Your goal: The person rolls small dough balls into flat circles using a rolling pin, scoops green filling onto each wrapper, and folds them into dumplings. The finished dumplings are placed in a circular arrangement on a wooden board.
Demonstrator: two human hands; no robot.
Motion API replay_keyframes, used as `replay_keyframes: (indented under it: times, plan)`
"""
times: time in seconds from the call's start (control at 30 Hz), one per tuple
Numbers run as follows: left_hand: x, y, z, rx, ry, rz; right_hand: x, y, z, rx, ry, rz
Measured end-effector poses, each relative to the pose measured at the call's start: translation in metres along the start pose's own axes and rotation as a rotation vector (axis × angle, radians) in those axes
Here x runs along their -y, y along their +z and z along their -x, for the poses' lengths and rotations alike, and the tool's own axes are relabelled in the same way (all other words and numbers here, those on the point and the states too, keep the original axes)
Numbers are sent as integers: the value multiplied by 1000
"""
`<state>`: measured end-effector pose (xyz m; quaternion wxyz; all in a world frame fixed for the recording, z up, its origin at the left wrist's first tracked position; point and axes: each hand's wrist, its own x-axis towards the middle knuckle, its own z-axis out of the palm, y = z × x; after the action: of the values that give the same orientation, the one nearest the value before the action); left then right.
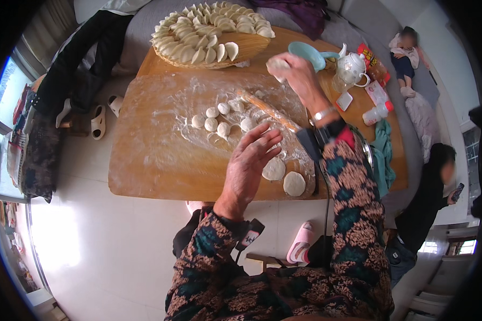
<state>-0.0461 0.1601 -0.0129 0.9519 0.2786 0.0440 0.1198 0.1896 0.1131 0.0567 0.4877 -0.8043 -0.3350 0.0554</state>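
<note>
right hand [300,83] pinches pale dough [276,68]; left hand [247,168], open-fingered, empty, is nearer the rolling pin [268,109] slanting just beyond its fingertips.

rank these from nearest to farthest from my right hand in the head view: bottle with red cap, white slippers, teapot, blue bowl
From your right hand:
1. Blue bowl: just beyond the hand
2. Teapot: on the table, to its right
3. Bottle with red cap: farther right, near the table's right side
4. White slippers: on the floor, far left
</note>
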Motion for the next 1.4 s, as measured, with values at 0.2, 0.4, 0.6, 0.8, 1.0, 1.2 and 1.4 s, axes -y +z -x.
replay_keyframes:
  times: [0.2, 0.4, 0.6, 0.8, 1.0, 1.2, 1.4]
  plan:
    - [-39, -26, 19, -135, 68, -82, -21, 53, -108, -135, -89, 378]
    - [-60, -37, 32, -185, 124, -112, -39, 74, -155, -70, -226, 965]
    - [-63, -41, 34, -230, 177, -162, -71, 84, -166, -178, -79, 923]
    - [-58, -43, 26, -113, 318, -167, -26, 18, -65, 76, -432, 1042]
    - [-35, -37, 11, -57, 308, -180, -37, 12, 135, 571, -118, 652]
    - [-17, -32, 2, -76, 304, -371, -61, 42, 204, 161, -64, 861]
    - [-10, -33, -3, -158, 169, -510, -70, 34, 193, 184, 418, 491]
